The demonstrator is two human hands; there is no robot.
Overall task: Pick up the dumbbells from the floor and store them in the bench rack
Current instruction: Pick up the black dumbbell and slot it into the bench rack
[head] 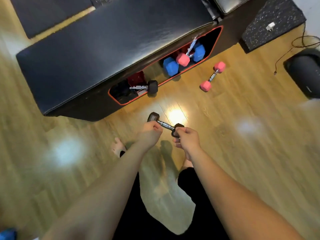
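Observation:
A small black dumbbell (163, 124) with a chrome handle hangs above the wooden floor in front of the bench. My left hand (150, 131) grips its handle near the left head, and my right hand (187, 138) holds the right head. The black bench (103, 54) has a red-edged rack opening (166, 66) along its side. Inside the rack sit a black dumbbell (147, 87), two blue dumbbell heads (170, 66) and a pink dumbbell (183, 58). One more pink dumbbell (212, 76) lies on the floor to the right of the rack.
A speckled black mat (271, 23) with a white plug lies at the top right, with a cable (294, 49) trailing over the floor. A black speaker-like object (304, 71) stands at the right edge. My feet and dark trouser legs are below my hands.

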